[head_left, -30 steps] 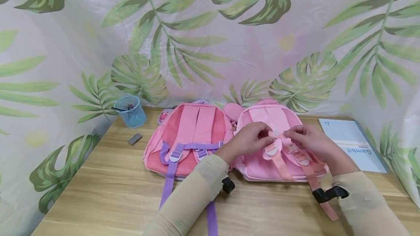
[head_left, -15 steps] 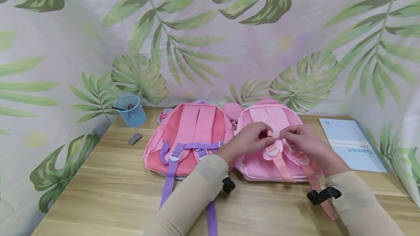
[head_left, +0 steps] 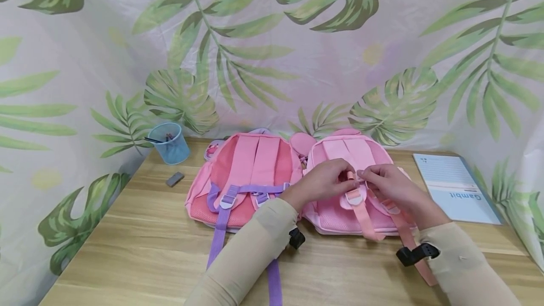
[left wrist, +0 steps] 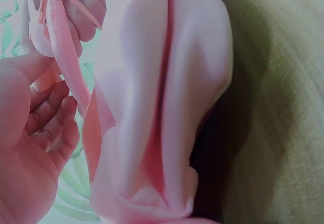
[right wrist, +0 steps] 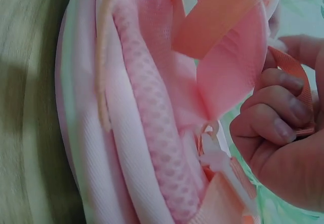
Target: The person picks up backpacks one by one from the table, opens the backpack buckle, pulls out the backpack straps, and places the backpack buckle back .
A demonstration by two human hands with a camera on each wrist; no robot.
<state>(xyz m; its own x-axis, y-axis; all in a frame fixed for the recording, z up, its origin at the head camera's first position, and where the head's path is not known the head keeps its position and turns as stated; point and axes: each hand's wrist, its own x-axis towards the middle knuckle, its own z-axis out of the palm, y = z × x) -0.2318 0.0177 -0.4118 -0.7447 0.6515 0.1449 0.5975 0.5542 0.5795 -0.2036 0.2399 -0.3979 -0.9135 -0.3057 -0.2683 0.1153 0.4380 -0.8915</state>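
A light pink backpack (head_left: 335, 218) lies straps-up on the wooden table, in front of both hands. My left hand (head_left: 323, 179) pinches a narrow orange strap (head_left: 350, 175) between thumb and fingers above the bag. Close beside it, my right hand (head_left: 393, 185) pinches the same strap area. In the right wrist view, an orange webbing end (right wrist: 296, 72) runs through the curled right fingers. What sits between the fingertips is mostly hidden. Below the hands, a white strap adjuster (head_left: 354, 197) joins a shoulder strap to orange webbing.
A coral-pink backpack (head_left: 250, 155) with purple straps (head_left: 217, 240) lies directly left. Farther left are a blue mesh pen cup (head_left: 174, 148) and a small grey block (head_left: 174, 179). A notebook (head_left: 456, 188) lies right. A leaf-print curtain (head_left: 272, 60) hangs behind the table.
My right hand has moved left toward the left hand, and the stretch of orange strap showing between them has shortened. The left hand has hardly moved.
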